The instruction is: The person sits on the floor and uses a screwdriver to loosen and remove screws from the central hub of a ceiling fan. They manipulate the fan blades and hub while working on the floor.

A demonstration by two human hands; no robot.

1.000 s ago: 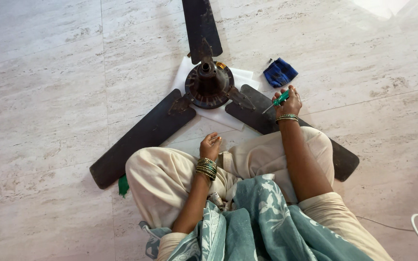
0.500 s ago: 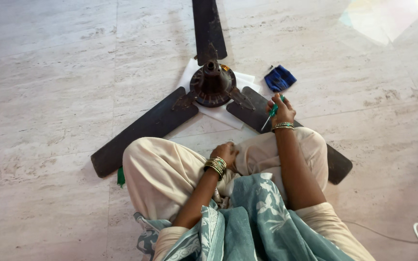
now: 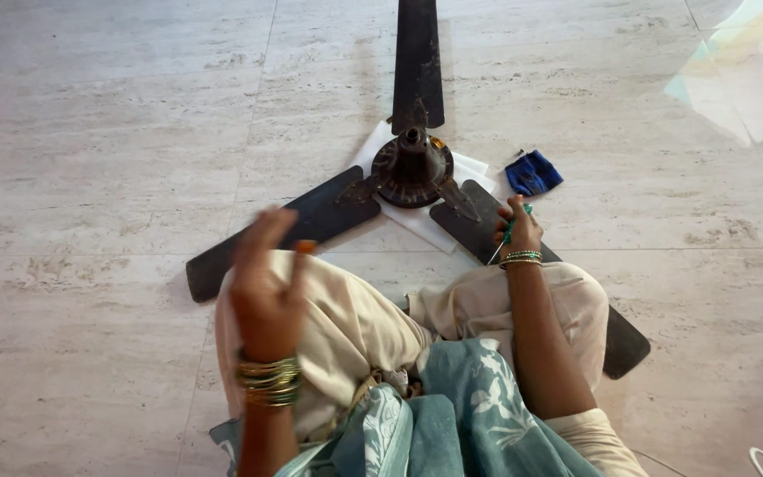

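Pale stone-tiled floor (image 3: 117,132) under dark three-bladed ceiling fan (image 3: 412,168), white paper (image 3: 426,221), blue cloth (image 3: 533,172).

A home: marble-tiled floor (image 3: 117,132), a ceiling fan (image 3: 412,168) lying on it.

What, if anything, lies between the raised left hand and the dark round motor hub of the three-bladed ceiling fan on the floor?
Nothing solid blocks it. The left hand is lifted, blurred, above the person's cream-trousered knee; beyond the knee come only the fan's near-left dark blade and the white paper sheet under the dark round motor hub. The right hand with the green-handled screwdriver stays off to the side.
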